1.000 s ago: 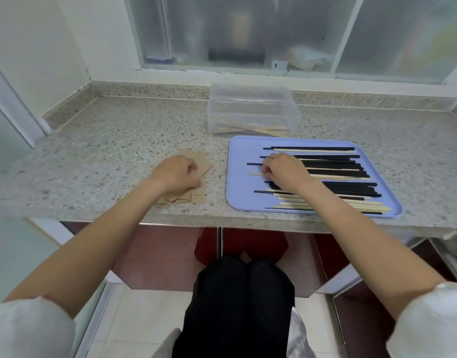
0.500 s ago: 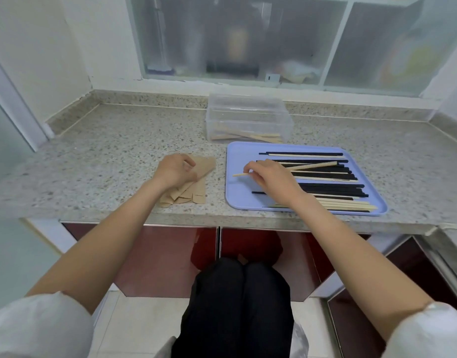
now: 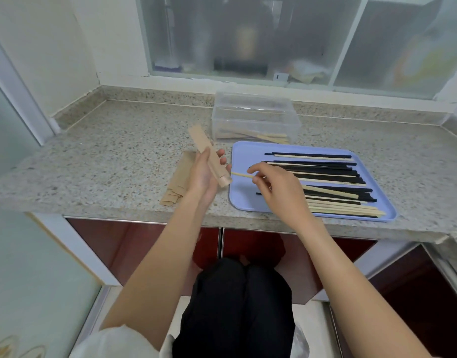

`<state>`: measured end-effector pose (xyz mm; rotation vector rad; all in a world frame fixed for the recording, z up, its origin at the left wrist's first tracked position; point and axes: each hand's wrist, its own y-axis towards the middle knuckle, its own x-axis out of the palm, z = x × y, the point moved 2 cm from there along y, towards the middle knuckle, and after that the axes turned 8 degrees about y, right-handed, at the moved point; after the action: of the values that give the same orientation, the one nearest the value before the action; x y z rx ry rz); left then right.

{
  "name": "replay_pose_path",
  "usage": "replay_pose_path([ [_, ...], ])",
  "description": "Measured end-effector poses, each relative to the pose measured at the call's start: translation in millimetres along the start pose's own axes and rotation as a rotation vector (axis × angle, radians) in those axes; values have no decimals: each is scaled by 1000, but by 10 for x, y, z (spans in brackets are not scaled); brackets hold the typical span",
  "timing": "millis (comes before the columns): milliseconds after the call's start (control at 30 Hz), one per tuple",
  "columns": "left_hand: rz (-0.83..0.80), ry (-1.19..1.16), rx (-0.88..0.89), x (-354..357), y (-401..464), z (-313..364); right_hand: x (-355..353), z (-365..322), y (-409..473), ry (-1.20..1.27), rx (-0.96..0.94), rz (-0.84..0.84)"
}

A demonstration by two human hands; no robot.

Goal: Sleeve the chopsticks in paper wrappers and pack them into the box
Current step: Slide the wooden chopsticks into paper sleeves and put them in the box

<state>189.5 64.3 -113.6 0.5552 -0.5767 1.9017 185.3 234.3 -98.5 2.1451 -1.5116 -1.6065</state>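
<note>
Brown paper wrapper held tilted; pale chopstick tip nears its mouth.

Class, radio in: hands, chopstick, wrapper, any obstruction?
Left hand grips wrapper. Right hand pinches pale chopstick, tip near wrapper mouth. Nothing between them.

On the counter a tray sits to the right, loose chopsticks lying across it side to side. Behind the tray, toward the window, stands a box with a few sleeved pairs in it. Left of the tray lies a stack of wrappers. Above that stack the left hand holds one wrapper tilted (its near end points at the tray). The right hand is over the tray's left part, holding a chopstick whose tip is just beside the wrapper's end.
</note>
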Motion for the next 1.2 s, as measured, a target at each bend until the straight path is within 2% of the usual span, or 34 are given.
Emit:
replay_pose_path([
  [100, 29, -106, 0, 108, -56, -63, 31, -41, -36, -168, -31, 45],
  [267, 54, -149, 40, 215, -130, -90, 100, -72, -24, -392, -84, 134],
  [367, 91, -179, 74, 239, -154, -113, 168, -126, -16, -402, -70, 149],
  [500, 86, -252, 110, 276, -195, -125, 239, -168, -34, -42, 85, 86],
  [600, 23, -207, 109, 323, -248, -135, 281, -197, -12, 205, 228, 74],
  [667, -57, -42, 94, 327, -264, -156, 280, -194, 13, 286, 262, 100],
  [733, -132, 230, 64, 288, -260, -176, 242, -159, 24, 388, 289, 91],
  [800, -145, 431, 65, 228, -246, -155, 169, -96, 7, 509, 383, 47],
  [867, -106, 459, 100, 180, -228, -96, 70, -10, -55, 624, 501, -35],
  [1000, 95, 284, 152, 28, -146, 65, -142, 212, -274, 715, 619, -285],
  [1100, 171, 226, 177, -58, -118, 115, -287, 352, -375, 742, 632, -172],
  [1200, 150, 283, 164, -28, -154, 41, -295, 402, -390, 732, 671, -82],
])
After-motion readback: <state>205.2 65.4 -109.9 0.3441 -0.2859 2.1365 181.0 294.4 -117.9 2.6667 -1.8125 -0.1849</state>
